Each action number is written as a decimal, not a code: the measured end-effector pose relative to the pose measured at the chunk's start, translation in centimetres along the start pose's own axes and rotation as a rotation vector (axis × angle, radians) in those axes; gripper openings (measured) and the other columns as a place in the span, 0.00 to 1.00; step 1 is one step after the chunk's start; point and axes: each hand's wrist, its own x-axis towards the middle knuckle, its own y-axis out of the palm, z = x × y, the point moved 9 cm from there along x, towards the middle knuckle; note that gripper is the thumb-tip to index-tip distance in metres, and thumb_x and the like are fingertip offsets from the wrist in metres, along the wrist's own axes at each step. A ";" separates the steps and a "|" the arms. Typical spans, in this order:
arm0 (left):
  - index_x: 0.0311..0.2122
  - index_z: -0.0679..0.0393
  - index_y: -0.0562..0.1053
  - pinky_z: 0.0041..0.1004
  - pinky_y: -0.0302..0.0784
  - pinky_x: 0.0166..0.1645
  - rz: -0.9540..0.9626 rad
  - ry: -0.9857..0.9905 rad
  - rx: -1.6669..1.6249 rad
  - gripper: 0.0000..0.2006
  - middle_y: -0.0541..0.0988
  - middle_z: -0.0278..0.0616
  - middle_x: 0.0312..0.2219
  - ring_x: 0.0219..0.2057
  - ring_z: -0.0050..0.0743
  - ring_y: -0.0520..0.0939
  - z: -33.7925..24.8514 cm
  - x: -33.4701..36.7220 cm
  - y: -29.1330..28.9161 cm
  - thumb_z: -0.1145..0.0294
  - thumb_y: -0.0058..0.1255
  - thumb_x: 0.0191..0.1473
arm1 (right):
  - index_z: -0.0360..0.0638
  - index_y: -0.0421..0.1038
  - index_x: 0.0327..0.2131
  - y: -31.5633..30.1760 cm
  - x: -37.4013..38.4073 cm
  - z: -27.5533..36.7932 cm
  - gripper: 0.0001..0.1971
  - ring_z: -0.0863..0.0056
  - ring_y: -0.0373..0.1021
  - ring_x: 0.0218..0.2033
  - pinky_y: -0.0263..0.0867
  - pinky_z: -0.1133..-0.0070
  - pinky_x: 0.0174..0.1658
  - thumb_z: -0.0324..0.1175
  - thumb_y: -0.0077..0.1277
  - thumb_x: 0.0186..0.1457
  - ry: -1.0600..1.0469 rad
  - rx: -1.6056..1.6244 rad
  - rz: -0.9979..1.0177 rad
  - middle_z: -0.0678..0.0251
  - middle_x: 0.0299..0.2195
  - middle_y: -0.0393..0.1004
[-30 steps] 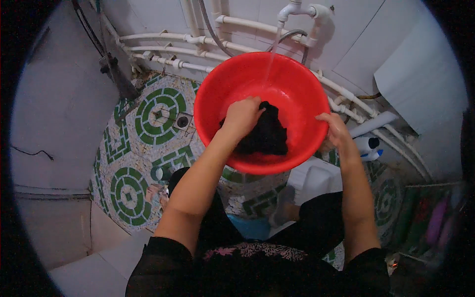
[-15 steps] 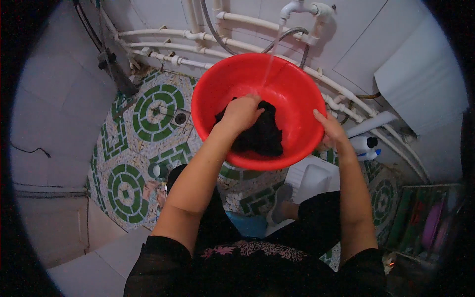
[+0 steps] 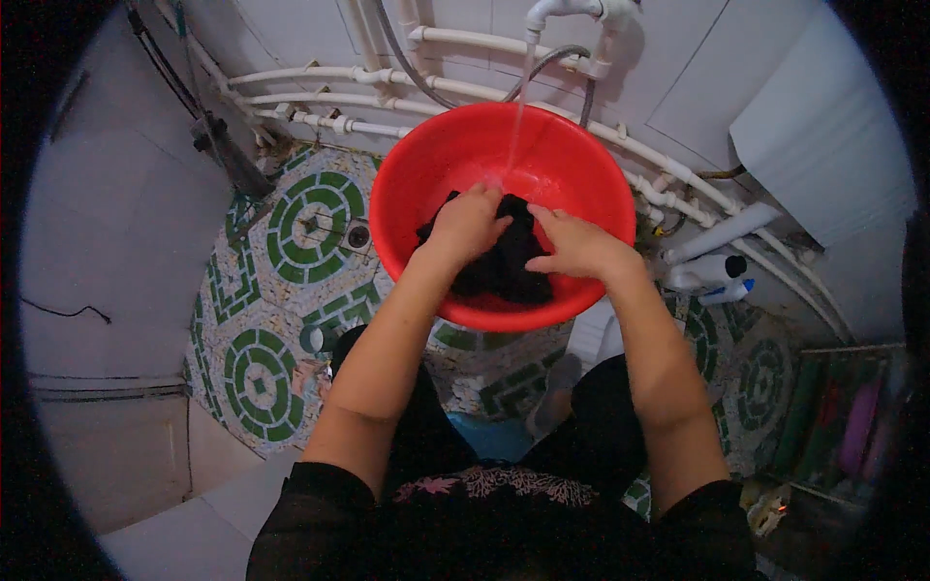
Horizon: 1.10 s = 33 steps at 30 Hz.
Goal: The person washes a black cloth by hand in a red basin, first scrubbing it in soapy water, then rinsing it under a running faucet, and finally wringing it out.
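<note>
A wet-looking black cloth point(image 3: 509, 266) lies bunched in the red plastic basin point(image 3: 407, 174). My left hand point(image 3: 467, 228) is on its left upper part, fingers bent down into it and thumb sticking out to the right. Partly hidden are those fingertips, close to where a thin stream of water from the white tap point(image 3: 535, 21) falls into the basin. Over the cloth's right edge is my right hand point(image 3: 581, 247), thumb and fingers apart, holding nothing. Whether its fingertips touch the cloth I cannot tell.
White pipes point(image 3: 465, 89) and a grey hose point(image 3: 557, 60) run along the tiled wall behind the basin. Bottles point(image 3: 702, 274) stand at right. A floor drain point(image 3: 358, 235) and a green cup point(image 3: 315, 337) are at left. A rack point(image 3: 833, 416) stands lower right.
My right hand has let go of the basin's right rim and moved left over the cloth, its fingers spread. My left hand stays on the cloth. Water still runs.
</note>
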 end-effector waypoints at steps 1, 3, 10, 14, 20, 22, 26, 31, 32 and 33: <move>0.40 0.61 0.68 0.43 0.70 0.42 0.001 0.009 -0.002 0.17 0.72 0.55 0.37 0.39 0.55 0.74 -0.1 -0.1 0.0 0.61 0.50 0.49 | 0.43 0.47 0.57 0.2 0.2 0.3 0.41 0.51 0.59 0.52 0.57 0.66 0.54 0.45 0.57 0.43 0.003 0.021 -0.006 0.44 0.52 0.58; 0.42 0.62 0.67 0.43 0.70 0.43 0.003 0.025 -0.010 0.18 0.72 0.56 0.38 0.40 0.56 0.73 -0.2 -0.3 0.0 0.61 0.50 0.48 | 0.43 0.41 0.59 0.5 1.1 0.3 0.48 0.50 0.57 0.54 0.55 0.65 0.55 0.44 0.60 0.39 -0.004 0.047 -0.002 0.45 0.55 0.53; 0.41 0.62 0.68 0.42 0.70 0.43 0.030 0.069 0.019 0.18 0.72 0.55 0.37 0.39 0.54 0.74 -0.2 -0.6 0.1 0.62 0.51 0.47 | 0.41 0.39 0.60 1.6 2.4 1.6 0.51 0.51 0.56 0.54 0.55 0.67 0.55 0.41 0.62 0.37 -0.024 0.012 0.055 0.47 0.58 0.47; 0.41 0.63 0.68 0.42 0.70 0.43 0.047 0.063 0.026 0.18 0.72 0.54 0.37 0.39 0.53 0.74 -0.2 -0.6 0.4 0.62 0.51 0.47 | 0.40 0.40 0.60 2.0 2.8 1.5 0.51 0.51 0.56 0.54 0.56 0.67 0.55 0.39 0.62 0.37 0.011 -0.010 0.069 0.47 0.58 0.46; 0.41 0.64 0.67 0.43 0.70 0.43 0.048 0.075 0.066 0.19 0.73 0.55 0.38 0.40 0.54 0.73 0.5 -0.6 0.9 0.60 0.49 0.48 | 0.40 0.42 0.59 2.3 3.3 1.8 0.49 0.51 0.55 0.55 0.56 0.68 0.56 0.38 0.62 0.36 0.023 0.026 0.085 0.46 0.59 0.44; 0.41 0.64 0.67 0.43 0.70 0.44 0.045 0.083 0.067 0.19 0.73 0.55 0.38 0.41 0.53 0.73 0.3 -0.5 0.9 0.60 0.49 0.48 | 0.39 0.42 0.59 2.3 3.4 1.5 0.49 0.51 0.55 0.55 0.55 0.68 0.56 0.39 0.62 0.36 0.012 0.030 0.056 0.46 0.59 0.44; 0.41 0.64 0.68 0.42 0.69 0.44 0.068 0.066 0.065 0.19 0.73 0.55 0.38 0.41 0.53 0.73 0.0 -0.4 1.1 0.61 0.49 0.48 | 0.38 0.41 0.59 2.9 3.9 0.7 0.50 0.52 0.54 0.56 0.55 0.69 0.56 0.39 0.63 0.36 -0.015 0.053 0.060 0.46 0.59 0.44; 0.41 0.64 0.68 0.42 0.69 0.45 0.070 0.045 0.066 0.19 0.73 0.55 0.38 0.41 0.53 0.73 0.2 -0.4 1.2 0.62 0.49 0.47 | 0.37 0.40 0.59 2.9 4.0 1.0 0.51 0.53 0.54 0.56 0.54 0.70 0.57 0.39 0.62 0.36 -0.020 0.036 0.076 0.46 0.59 0.44; 0.42 0.64 0.68 0.42 0.69 0.45 0.070 0.049 0.068 0.19 0.73 0.55 0.38 0.41 0.53 0.73 0.2 -0.4 1.3 0.62 0.48 0.47 | 0.37 0.40 0.59 2.9 4.0 1.0 0.51 0.53 0.54 0.56 0.54 0.70 0.57 0.38 0.62 0.36 -0.024 0.036 0.076 0.46 0.59 0.43; 0.42 0.64 0.68 0.42 0.69 0.45 0.069 0.053 0.071 0.19 0.73 0.55 0.38 0.41 0.53 0.73 0.2 -0.4 1.3 0.62 0.48 0.48 | 0.37 0.39 0.59 2.9 4.0 1.0 0.51 0.53 0.54 0.56 0.54 0.70 0.57 0.38 0.62 0.36 -0.029 0.036 0.070 0.47 0.59 0.43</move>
